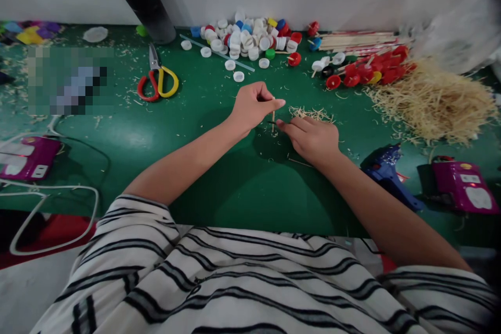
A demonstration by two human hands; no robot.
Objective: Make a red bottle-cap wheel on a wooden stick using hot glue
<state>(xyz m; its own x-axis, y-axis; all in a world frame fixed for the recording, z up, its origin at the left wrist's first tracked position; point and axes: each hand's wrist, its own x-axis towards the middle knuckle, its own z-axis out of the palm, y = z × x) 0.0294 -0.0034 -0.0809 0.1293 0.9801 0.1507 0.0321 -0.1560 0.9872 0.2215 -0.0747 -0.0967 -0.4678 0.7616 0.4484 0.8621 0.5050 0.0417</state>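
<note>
My left hand (254, 106) is closed, pinching the top of a short thin wooden stick (273, 121) that points down at the green table. Beside the stick's lower part, my right hand (313, 138) is closed on a small dark, thin blade-like tool (271, 122); most of the tool is hidden by the fingers. The tip of that tool touches or nearly touches the stick; I cannot tell which. Behind my right hand lies a small heap of pale wood shavings (311, 114). Another thin stick (300, 161) rests on the table below that hand.
Bottle caps (242, 39) are piled at the back, with red caps on sticks (364, 72) to their right. A big heap of shavings (438, 99), a blue glue gun (391, 175) and a purple box (465, 186) stand right. Scissors (157, 81) and a black bottle (146, 8) are left.
</note>
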